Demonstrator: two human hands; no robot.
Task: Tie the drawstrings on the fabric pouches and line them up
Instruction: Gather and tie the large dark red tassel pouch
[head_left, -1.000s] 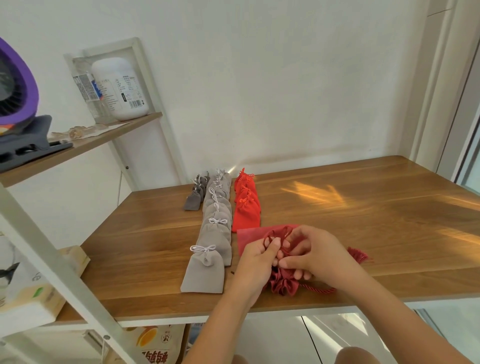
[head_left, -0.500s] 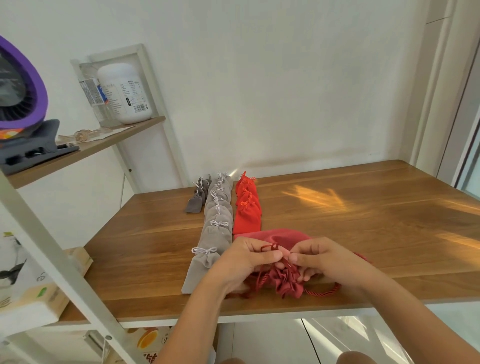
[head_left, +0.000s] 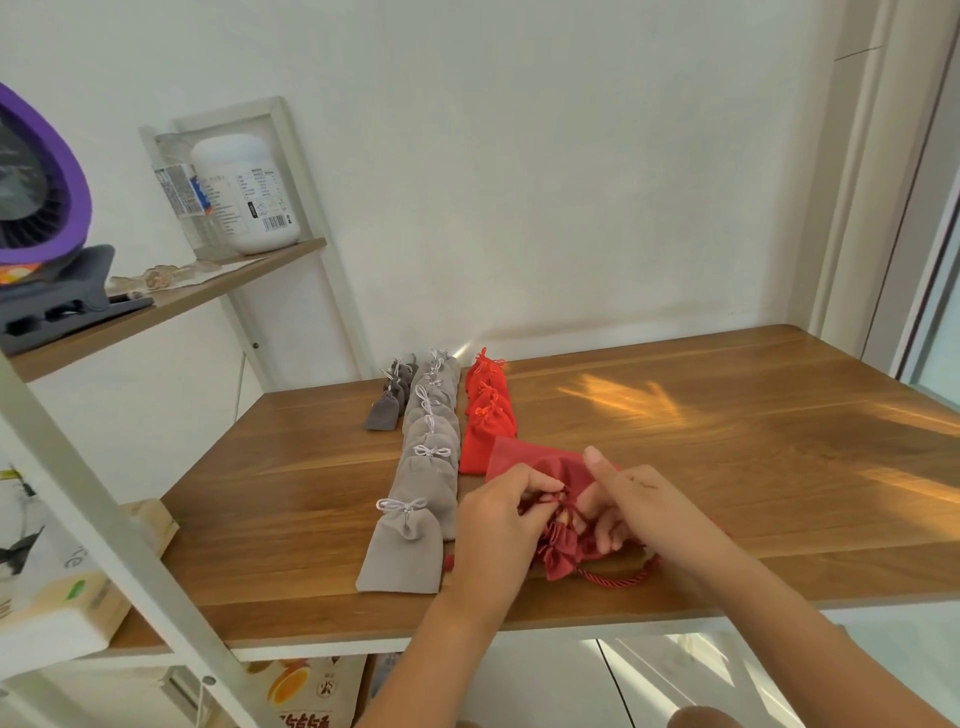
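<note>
head view. since the earlier frames the right hand (head_left: 644, 509) has raised one finger straight above the dark red pouch (head_left: 535, 460), while the left hand (head_left: 498, 525) has stayed at the gathered neck. the left fingers (head_left: 543, 486) are pinched together on the drawstring (head_left: 613, 577) where it crosses the neck. the other right fingers are curled down onto the bunched mouth of the same pouch; whether they also trap the cord is hidden.

the pouch lies flat on the bench (head_left: 727, 467) near its front edge, mouth toward the person. its far end is touching or overlapping the nearest of the bright red pouches (head_left: 485, 421); which of the two cannot be told. a loop of cord trails on the bench beside the right wrist. to the left run a row of light grey pouches (head_left: 421, 467), each tied with a white bow, and a short row of dark grey pouches (head_left: 387, 410) further back.

judged step: forming the knot, with lining up not yet done for this pouch.

handling: the cloth appears light, soft and limp, so it will likely slide on the wood if tugged. the twisted cord looks smooth and may slip. the best hold is probably on the cord close to the neck, with the other hand pinning the gathered mouth.
</note>
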